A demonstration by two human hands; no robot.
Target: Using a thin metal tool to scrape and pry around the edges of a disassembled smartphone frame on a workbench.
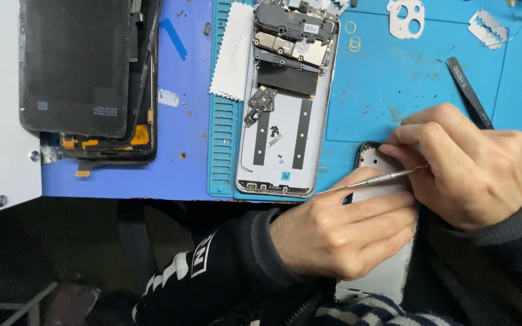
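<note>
The left hand (342,226) is lying flat over a silver-grey plastic phone back cover (388,271), its fingers closed together and pressing the cover down at the near edge of the blue silicone work mat (394,78). The right hand (472,166) is curling its fingers tightly around a thin silver metal pointed tool (373,179), pinching it between thumb and forefinger; the tool is slanting across the cover's dark upper rim, its tip pointing away from the mat's right side.

Further up the mat, an opened grey phone chassis with exposed circuit boards (288,96) is lying lengthwise, and a white zigzag-edged cloth strip (232,51) is resting just beside it. Black tweezers (469,90) are lying on the mat just above the right hand. A black detached phone screen (86,72) is sitting well off the mat's left edge.
</note>
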